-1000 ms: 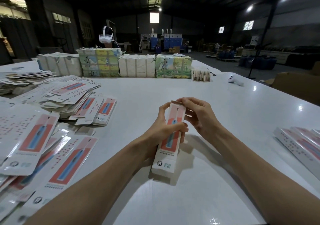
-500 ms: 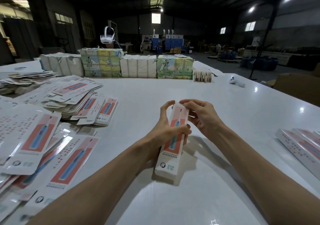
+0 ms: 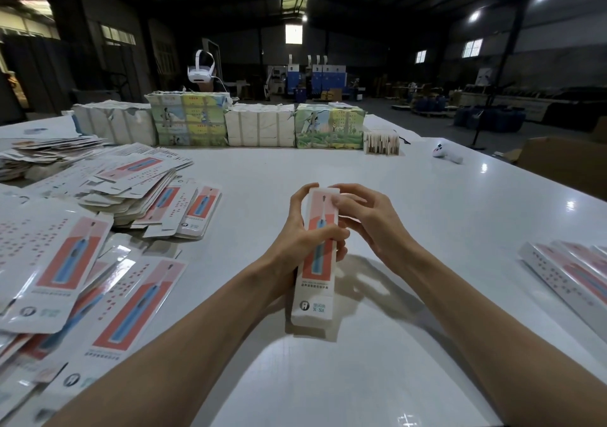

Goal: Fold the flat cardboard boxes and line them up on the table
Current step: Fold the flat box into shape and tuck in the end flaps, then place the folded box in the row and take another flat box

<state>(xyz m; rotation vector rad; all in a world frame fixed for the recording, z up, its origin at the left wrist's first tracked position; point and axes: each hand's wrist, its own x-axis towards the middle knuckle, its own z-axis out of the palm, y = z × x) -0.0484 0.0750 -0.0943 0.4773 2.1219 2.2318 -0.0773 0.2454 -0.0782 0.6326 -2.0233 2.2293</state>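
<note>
A long narrow white box [image 3: 314, 290] printed with a blue toothbrush on a red panel stands folded up over the white table [image 3: 427, 216], its near end low by the tabletop. My left hand [image 3: 305, 239] grips its middle, thumb across the front. My right hand [image 3: 371, 219] curls its fingers on the box's far top end, where the flap lies nearly flat. Several flat unfolded boxes [image 3: 62, 262] lie spread in loose piles on the left. Folded boxes [image 3: 571, 272] lie side by side at the right edge.
A row of wrapped bundles [image 3: 259, 124] crosses the far side of the table, with a small stack of cards [image 3: 381, 142] beside it. A white controller [image 3: 446, 154] lies at the far right. A person wearing a white headset [image 3: 201, 70] sits behind the bundles.
The top flap of the box, raised before, has been pushed down by my right fingers. The box stands straighter in my left hand.
</note>
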